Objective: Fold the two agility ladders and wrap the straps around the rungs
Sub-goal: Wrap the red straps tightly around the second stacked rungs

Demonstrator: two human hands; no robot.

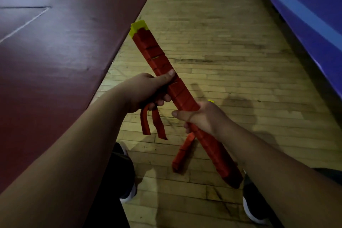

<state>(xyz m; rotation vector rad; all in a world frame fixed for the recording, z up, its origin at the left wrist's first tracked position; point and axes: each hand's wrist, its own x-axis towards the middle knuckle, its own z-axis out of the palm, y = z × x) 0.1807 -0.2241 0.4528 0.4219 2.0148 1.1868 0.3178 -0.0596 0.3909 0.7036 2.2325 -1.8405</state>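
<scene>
head view: the left grip (pixel 151 91) is clenched round the middle of the wrapped ladder (pixel 157 55), thumb pressed on top, with two loose strap tails (pixel 159 126) hanging below its fingers. the right grip (pixel 201 116) clasps the same bundle lower down. the bundle slants in the air above the wooden floor (pixel 231 52), with yellow rung ends (pixel 138 27) poking out at its far tip. a second ladder (pixel 182 153), also red-wrapped, appears to lie on the floor beneath the right grip. the held bundle looks light and stiff lengthwise, though rungs could slide endwise. the webbing is limp and may unwind if slack. it is best held mid-bundle, over the windings, tails pinched taut.
</scene>
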